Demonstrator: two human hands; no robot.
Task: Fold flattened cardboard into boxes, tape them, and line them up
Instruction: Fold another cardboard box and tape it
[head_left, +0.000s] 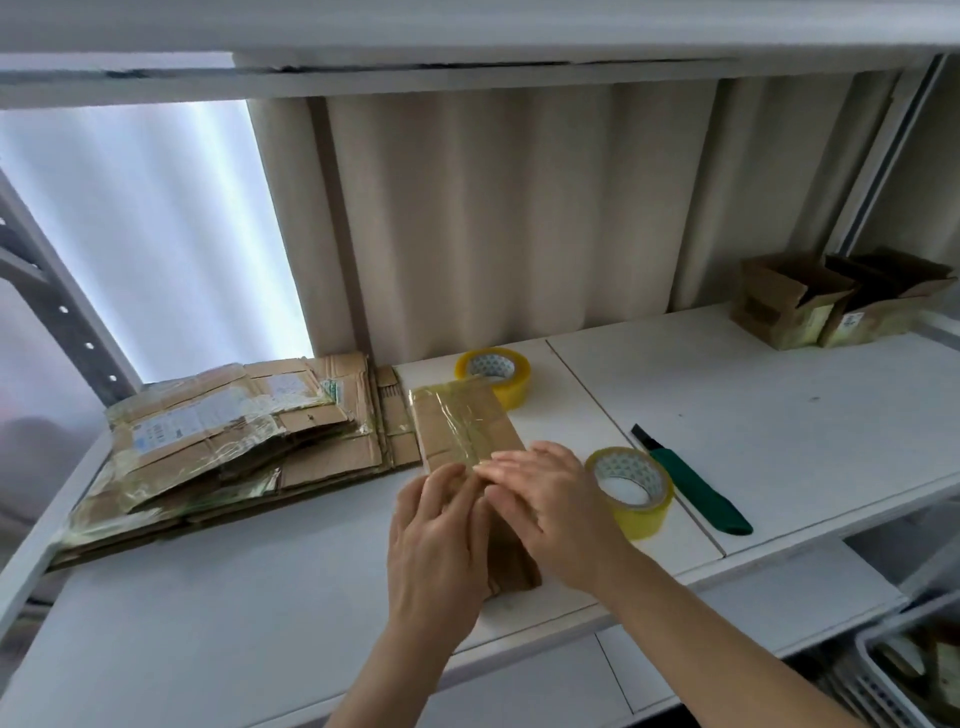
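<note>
We face pleated beige curtains (519, 218) at twelve o'clock, a bright frosted window (156, 234) at ten, above a white laminate table (779, 405).

Only the person's two arms and hands come into view, reaching in from the near edge. Both forearms are bare up to the frame's edge, with no sleeve or cuff visible on either. The left hand (434, 540) wears no glove, and no ring, watch or band shows on it or its wrist. The right hand (550, 499) is likewise ungloved and unadorned. The fingers look slender, with short, plain nails as far as the slightly blurred picture lets one judge.
</note>
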